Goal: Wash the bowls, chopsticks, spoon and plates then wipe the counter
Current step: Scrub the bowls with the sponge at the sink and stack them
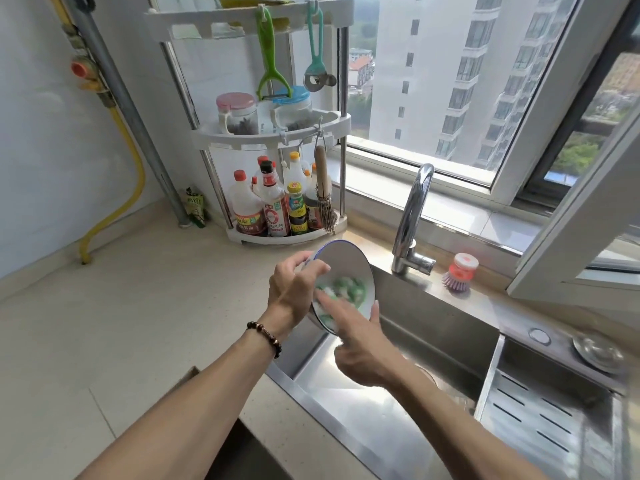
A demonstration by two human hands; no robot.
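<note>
Meanwhile, left hand (292,292) fingers curled round tilted bowl (346,271), right hand (360,344) fingers straight on green sponge (346,289) inside

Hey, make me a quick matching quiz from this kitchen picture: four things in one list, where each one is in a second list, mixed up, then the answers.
Things:
1. bowl
2. dish brush
3. green peeler
4. sauce bottles

Places:
A. hanging from the top tier of the corner rack
B. held tilted over the sink by the left hand
C. standing on the bottom tier of the rack
D. on the ledge to the right of the faucet

Pairs: 1-B, 2-D, 3-A, 4-C
</note>
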